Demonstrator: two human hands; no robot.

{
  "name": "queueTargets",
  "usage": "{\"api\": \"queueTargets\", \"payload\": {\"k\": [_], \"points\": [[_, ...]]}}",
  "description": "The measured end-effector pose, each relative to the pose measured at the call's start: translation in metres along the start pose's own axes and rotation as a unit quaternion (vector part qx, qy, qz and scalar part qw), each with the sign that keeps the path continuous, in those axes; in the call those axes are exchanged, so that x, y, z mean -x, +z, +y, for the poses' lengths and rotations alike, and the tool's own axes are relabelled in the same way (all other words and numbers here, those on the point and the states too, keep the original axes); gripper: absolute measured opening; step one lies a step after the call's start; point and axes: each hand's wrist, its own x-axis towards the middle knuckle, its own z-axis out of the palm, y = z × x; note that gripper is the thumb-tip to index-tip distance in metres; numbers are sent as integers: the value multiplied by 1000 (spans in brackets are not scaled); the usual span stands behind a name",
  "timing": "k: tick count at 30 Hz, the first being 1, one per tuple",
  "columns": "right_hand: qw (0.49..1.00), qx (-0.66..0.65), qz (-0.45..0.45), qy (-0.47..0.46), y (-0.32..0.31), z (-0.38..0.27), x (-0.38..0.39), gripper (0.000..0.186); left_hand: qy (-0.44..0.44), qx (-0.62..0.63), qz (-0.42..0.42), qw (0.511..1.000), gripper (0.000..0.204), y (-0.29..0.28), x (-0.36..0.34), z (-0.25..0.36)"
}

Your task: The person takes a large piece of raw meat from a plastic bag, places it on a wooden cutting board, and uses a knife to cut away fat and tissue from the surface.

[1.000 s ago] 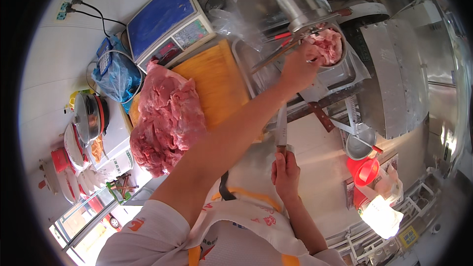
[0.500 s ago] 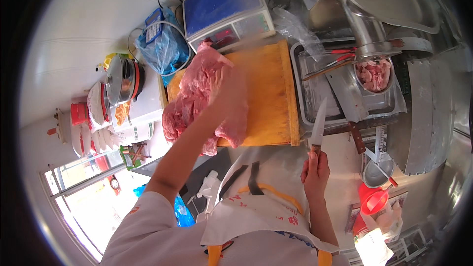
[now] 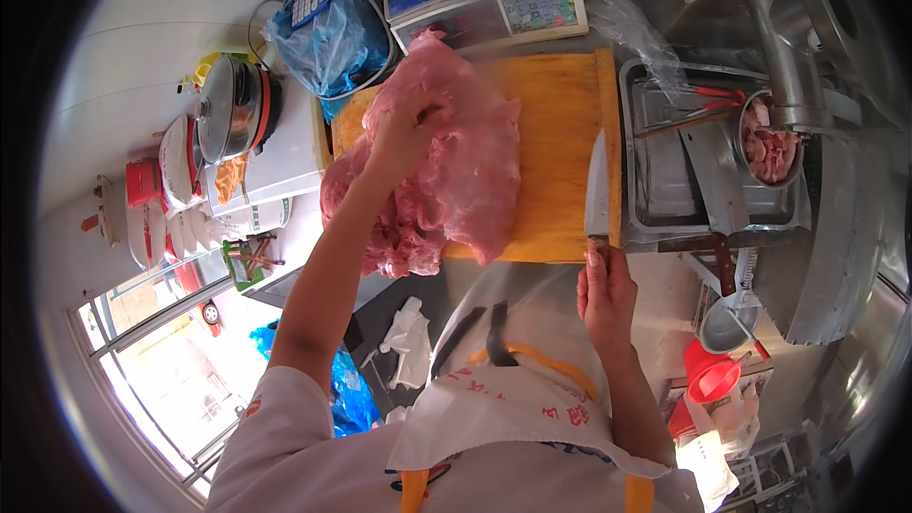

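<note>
The bare left hand (image 3: 405,138) is stretched forward, fingers curled. The bare right hand (image 3: 608,296) is clenched, thumb forward.

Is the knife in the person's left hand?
No, the knife is held by its handle in the right hand, while the left hand is at the meat.
</note>
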Motion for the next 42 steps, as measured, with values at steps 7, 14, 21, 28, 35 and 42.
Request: {"api": "queueTargets", "payload": {"k": [7, 14, 21, 28, 35, 42], "points": [[999, 25, -35, 2, 21, -2, -6, 24, 268, -215, 15, 939, 22, 21, -3, 27], [1000, 27, -6, -7, 26, 7, -3, 24, 278, -348, -143, 884, 29, 47, -43, 19], [999, 22, -38, 1, 32, 0, -11, 25, 107, -88, -101, 985, 21, 20, -46, 10], [998, 4, -60, 19, 44, -2, -20, 28, 167, -287, -104, 937, 20, 28, -43, 47], [998, 32, -51, 15, 38, 7, -21, 27, 242, -297, -108, 917, 42, 38, -3, 33], [997, 65, -45, -6, 40, 3, -25, 24, 192, -301, -112, 927, 37, 38, -9, 36]]}}
